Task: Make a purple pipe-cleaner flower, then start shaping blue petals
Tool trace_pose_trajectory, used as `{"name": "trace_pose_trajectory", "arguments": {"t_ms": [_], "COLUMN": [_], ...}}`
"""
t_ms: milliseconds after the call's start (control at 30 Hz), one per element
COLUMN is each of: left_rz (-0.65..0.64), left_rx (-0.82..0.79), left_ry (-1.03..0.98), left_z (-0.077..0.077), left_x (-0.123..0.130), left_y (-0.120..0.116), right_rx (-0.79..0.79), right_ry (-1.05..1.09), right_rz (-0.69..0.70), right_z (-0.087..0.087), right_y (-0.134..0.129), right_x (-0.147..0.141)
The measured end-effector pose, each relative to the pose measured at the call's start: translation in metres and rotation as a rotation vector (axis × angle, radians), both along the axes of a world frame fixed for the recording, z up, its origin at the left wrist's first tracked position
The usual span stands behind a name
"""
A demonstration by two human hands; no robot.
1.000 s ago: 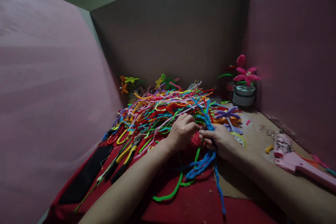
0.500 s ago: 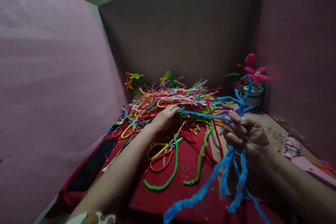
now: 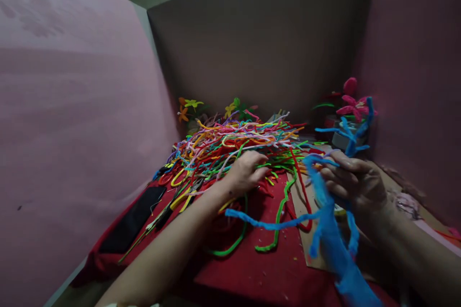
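My right hand (image 3: 355,182) is closed around a bundle of blue fuzzy stems (image 3: 355,141), with several ends sticking up above the fist and others dangling below, some smeared by motion. My left hand (image 3: 248,171) is beside the front of a large pile of multicoloured fuzzy stems (image 3: 237,139); its fingers are bent, and whether anything is between them cannot be made out. Green stems (image 3: 279,220) trail from the pile over the red cloth (image 3: 248,268). My left forearm partly covers a looped green stem.
A black phone (image 3: 133,220) lies at the left edge. Yellow-handled scissors (image 3: 178,200) are beside the left forearm. Fuzzy flowers (image 3: 194,104) stand behind the pile, and a pink flower (image 3: 356,105) at the back right. Cardboard (image 3: 302,201) lies at the right.
The blue stem that stretched between my hands is no longer at my left hand. My left hand has moved right and slightly nearer; my right hand has shifted right, and the dangling blue stems have swung.
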State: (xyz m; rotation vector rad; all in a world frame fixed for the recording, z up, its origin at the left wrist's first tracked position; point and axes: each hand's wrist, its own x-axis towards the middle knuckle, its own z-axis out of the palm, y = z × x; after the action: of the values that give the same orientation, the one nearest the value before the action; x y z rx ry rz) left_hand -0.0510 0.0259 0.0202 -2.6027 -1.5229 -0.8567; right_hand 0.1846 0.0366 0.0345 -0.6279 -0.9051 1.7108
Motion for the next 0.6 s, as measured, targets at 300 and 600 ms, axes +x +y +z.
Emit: {"name": "trace_pose_trajectory", "arguments": {"t_ms": [300, 600], "left_rz": [-0.008, -0.103], "left_rx": [-0.316, -0.119], "left_ry": [0.386, 0.394], "left_z": [-0.029, -0.045], "left_x": [0.078, 0.055], "left_y": [-0.047, -0.030], "right_rx": [-0.168, -0.181], "right_ry": [0.151, 0.184], "right_rz": [0.170, 0.186], "right_z": [-0.015, -0.019], "right_y": [0.003, 0.006], "right_x": [-0.003, -0.005]}}
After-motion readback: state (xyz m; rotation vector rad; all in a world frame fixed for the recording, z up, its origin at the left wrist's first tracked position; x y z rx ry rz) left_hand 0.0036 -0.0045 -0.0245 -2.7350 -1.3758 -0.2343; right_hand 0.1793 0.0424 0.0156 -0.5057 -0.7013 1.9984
